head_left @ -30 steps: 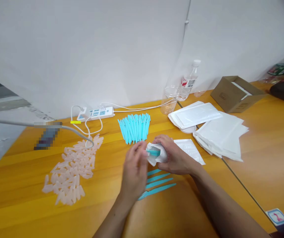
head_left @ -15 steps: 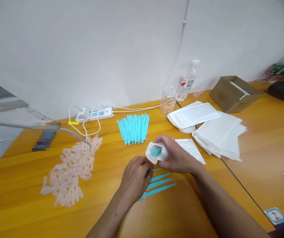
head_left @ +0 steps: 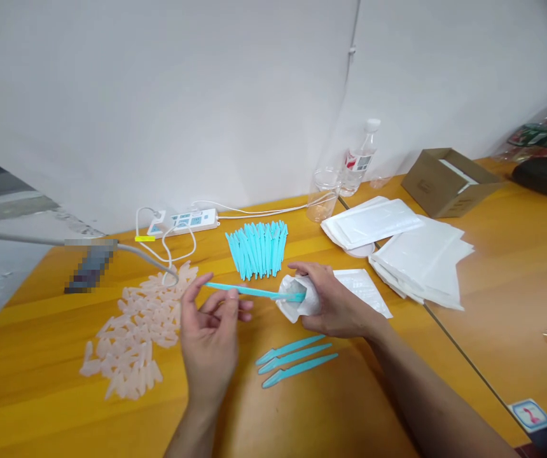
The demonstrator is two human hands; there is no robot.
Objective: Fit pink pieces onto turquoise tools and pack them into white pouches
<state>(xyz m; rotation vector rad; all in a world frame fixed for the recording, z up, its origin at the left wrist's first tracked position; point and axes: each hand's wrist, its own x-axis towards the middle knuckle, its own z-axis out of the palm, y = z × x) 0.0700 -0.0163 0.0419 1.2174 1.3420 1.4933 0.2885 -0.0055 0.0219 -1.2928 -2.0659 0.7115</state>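
Pinched between the fingers of my left hand (head_left: 214,331) is a thin blue stick (head_left: 247,291), whose far end reaches into the mouth of a white padded envelope (head_left: 293,306). My right hand (head_left: 333,299) grips that envelope, its opening facing left. More blue plastic lies inside it. Below the envelope, three blue sticks (head_left: 297,361) lie side by side on the table. A dense row of blue sticks (head_left: 257,250) lies behind the hands. Many small pale pink pieces (head_left: 135,327) are spread out to the left.
White envelopes (head_left: 419,254) are piled at the right, with a single envelope (head_left: 362,291) beside my right forearm. Behind stand a clear cup (head_left: 322,194), a bottle (head_left: 359,162) and an open cardboard box (head_left: 450,181). A power strip (head_left: 192,219) with cables lies along the wall.
My left hand has lifted one blue stick off the table and moved left and up, bringing the stick's end into the envelope. Three sticks now lie below, where four lay.
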